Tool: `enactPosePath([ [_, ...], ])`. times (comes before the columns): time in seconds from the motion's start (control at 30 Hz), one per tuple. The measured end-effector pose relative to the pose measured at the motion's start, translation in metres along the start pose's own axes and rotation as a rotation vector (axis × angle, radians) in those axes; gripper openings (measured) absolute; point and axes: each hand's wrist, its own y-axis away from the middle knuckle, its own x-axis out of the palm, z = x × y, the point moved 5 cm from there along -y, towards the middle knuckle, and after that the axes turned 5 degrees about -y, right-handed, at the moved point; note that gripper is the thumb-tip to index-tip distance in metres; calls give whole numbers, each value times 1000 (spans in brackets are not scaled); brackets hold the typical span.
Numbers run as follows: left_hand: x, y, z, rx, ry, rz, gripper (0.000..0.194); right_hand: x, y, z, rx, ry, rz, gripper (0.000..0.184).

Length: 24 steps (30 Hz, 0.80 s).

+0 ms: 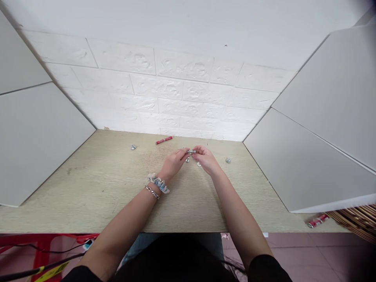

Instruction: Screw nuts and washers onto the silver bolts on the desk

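Note:
Between my two hands, a little above the table, is a silvery bolt (192,151) lying level. My left hand (175,160) is closed on its left end, with a scrunchie and a chain bracelet on that wrist. The fingers of my right hand (204,157) pinch its right end. Whether a nut or washer sits on the bolt is too small to tell. Below the hands lie a small metal screw (187,159) and a round washer-like piece (199,164). Farther off, small metal fasteners rest at the left (133,147) and at the right (228,160).
A red tube (163,140) lies near the brick-patterned wall (182,90). White panels stand left (44,141) and right (317,156) of the wooden tabletop (117,188). By the front right edge are another red tube (317,221) and a wicker basket (357,221).

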Motion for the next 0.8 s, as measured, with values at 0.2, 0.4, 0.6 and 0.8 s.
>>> enactPosePath([
  [0.2,0,0,0,-3,23,-17,24,8,5,0,109,-122,32,40],
  [0.4,0,0,-4,51,22,-2,25,5,3,-13,271,-87,-57,37],
  [0.6,-3,1,-8,75,-1,-11,24,-1,-3,-20,229,10,-85,51],
  [0.8,-2,1,-5,77,-9,-7,25,-3,-3,-18,187,-39,-87,45],
])
